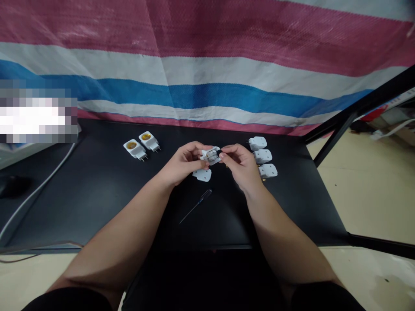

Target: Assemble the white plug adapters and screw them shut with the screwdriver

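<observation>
My left hand [188,159] is closed on an open white plug housing [211,156], whose inside shows metal parts. My right hand [237,160] pinches a small dark piece at the housing's right side; what it is cannot be made out. Just below the housing, a white cover [202,174] with small holes lies on the black table [106,194]. Nearer to me is a screwdriver [205,195] with a clear handle, its thin shaft pointing to the lower left.
Two white plug sockets [132,146] with yellowish round centres lie at the left. Several white plug pieces [263,156] are lined up right of my right hand. A cable [42,185] crosses the left side. A striped sheet [194,95] hangs behind the table.
</observation>
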Motion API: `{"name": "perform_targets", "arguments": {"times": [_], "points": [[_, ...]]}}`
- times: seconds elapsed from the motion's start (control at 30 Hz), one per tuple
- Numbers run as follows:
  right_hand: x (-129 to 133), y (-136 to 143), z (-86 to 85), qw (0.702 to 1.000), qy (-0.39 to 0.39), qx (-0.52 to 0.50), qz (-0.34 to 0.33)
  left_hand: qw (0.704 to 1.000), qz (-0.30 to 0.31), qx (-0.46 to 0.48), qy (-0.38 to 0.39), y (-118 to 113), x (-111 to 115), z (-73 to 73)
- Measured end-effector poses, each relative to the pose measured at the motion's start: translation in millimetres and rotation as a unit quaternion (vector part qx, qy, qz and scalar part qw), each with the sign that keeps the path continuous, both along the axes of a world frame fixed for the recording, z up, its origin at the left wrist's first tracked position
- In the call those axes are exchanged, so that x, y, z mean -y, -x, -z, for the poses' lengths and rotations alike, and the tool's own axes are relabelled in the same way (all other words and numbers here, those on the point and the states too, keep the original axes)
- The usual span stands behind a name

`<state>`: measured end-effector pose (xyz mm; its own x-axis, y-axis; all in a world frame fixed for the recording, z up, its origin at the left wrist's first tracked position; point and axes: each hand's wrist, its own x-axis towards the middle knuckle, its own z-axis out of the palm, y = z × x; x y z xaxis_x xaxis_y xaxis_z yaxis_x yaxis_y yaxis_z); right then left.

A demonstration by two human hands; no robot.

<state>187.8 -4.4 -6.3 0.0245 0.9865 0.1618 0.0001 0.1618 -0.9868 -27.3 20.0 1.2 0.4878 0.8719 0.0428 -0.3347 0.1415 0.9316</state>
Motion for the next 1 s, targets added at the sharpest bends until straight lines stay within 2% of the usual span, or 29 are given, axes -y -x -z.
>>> {"name": "perform_targets", "arguments": {"times": [0.13, 0.23, 0.33, 0.43, 0.5, 0.57, 0.67, 0.87, 1.0], "points": [[1.1, -3.1, -5.0, 0.996, 0.037, -0.036, -0.075, 0.999, 0.017, 0.02, 0.036, 0.5, 1.9, -5.2], [1.1, -6.8, -5.6, 0.993, 0.042, -0.032, -0.108, 0.997, 0.038, 0.03, 0.06, 1.6, 2.5, -7.4], [2.2, -8.8, -5.6, 0.994, 0.02, -0.001, -0.104, 0.995, 0.048, 0.03, 0.08, 2.3, 1.3, -6.2], [6.1, -9.4, -9.9, 0.992, -0.046, 0.094, -0.075, 0.995, 0.018, 0.001, 0.094, 1.8, -1.2, -2.7], [9.3, -9.9, -15.5, 0.97, -0.103, 0.203, -0.082, 0.995, -0.003, -0.031, 0.094, 1.0, -2.3, -0.7], [11.0, -10.5, -22.1, 0.933, -0.158, 0.304, -0.111, 0.994, -0.01, -0.059, 0.09, 0.1, -2.3, 0.1], [9.2, -11.5, -32.2, 0.895, -0.197, 0.377, -0.133, 0.993, -0.004, -0.079, 0.087, -1.2, -1.3, -0.2], [-7.2, -27.0, -49.5, 0.885, -0.151, 0.422, -0.127, 0.994, -0.043, -0.054, 0.081, 0.7, -4.5, 3.7], [-19.1, -38.1, -49.1, 0.877, -0.115, 0.451, -0.123, 0.995, -0.05, -0.085, -0.01, 1.6, -5.8, 8.0]]}}
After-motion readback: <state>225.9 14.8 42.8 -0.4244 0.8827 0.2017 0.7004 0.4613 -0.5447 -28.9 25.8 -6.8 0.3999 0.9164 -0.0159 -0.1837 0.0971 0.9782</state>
